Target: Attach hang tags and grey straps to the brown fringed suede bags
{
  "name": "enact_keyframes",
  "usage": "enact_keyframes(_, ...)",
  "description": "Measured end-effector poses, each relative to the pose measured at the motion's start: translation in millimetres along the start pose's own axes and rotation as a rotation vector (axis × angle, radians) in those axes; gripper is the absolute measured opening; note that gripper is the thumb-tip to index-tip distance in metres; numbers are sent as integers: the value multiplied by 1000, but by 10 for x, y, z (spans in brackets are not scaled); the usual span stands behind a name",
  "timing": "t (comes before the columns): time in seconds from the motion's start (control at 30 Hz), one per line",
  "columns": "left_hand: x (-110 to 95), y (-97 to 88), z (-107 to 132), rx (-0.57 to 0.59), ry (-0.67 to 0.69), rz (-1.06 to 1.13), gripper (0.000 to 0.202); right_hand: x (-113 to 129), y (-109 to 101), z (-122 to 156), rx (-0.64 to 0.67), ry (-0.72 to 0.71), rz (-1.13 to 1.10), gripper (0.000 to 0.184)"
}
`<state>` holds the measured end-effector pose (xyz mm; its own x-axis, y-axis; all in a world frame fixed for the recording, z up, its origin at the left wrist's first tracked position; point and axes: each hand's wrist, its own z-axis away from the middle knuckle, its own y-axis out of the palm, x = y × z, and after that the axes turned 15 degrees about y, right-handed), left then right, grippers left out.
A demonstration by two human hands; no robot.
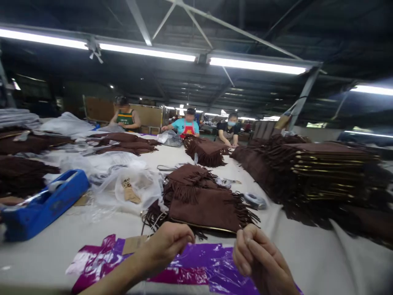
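My left hand [168,245] is curled closed above the front of the table, its fingertips pressed together and turned inward. Opposite it, my right hand [259,256] pinches thumb against fingers. Whatever sits in either grip, if anything, is too small to make out. Beneath both hands lie glossy purple and magenta plastic bags [196,262]. A brown cardboard tag [134,244] rests on the plastic beside my left wrist. Just beyond the hands is a brown fringed bag [204,209] with a gold zipper along its near edge.
A blue tape dispenser [46,205] stands at left. Clear plastic bags [129,184] and a tape roll [254,200] flank the brown bag. Brown fringed bags are stacked high [328,168] at right. Several people work across the table, one in a blue shirt [186,125].
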<state>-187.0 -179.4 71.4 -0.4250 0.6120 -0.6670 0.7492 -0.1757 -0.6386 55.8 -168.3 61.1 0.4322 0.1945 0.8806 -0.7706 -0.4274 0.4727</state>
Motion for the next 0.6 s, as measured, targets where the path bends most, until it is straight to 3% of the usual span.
enact_keyframes(0.13,34,91,-35,88,-71,78,31,-73,-321,111,-64,-16,69,27)
enact_keyframes(0.37,-107,459,-208,335,54,74,24,51,-736,259,-255,-53,228,31)
enact_keyframes(0.5,-160,587,-386,346,121,-244,23,83,-1036,337,-580,-63,468,31)
enact_keyframes(0.6,-230,686,-629,416,91,-515,16,-36,-1057,339,-798,-311,796,34)
